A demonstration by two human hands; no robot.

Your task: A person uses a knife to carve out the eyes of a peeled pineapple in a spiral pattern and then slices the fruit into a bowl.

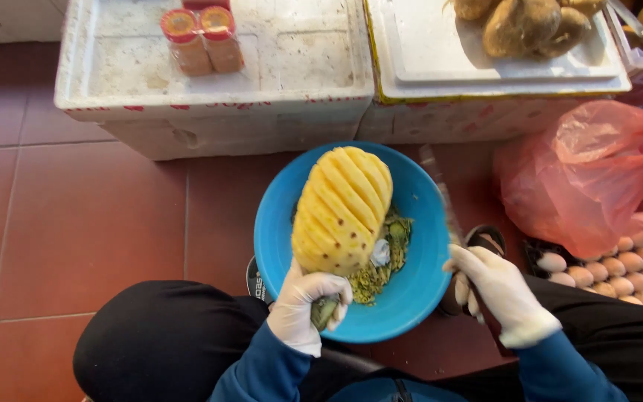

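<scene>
Before you on the red tile floor [76,223]: two white foam boxes [217,82], two capped jars [202,39], brown coconuts [530,26], a pink plastic bag [597,171], eggs [619,272].

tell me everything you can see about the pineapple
The pineapple is peeled, its yellow flesh cut with slanting spiral grooves. It is held above a blue bowl that contains green and yellow peel scraps. The gloved left hand grips its green stem end at the bottom, with the rounded top pointing away from the person. The right hand, holding a knife, is apart from it.
</scene>
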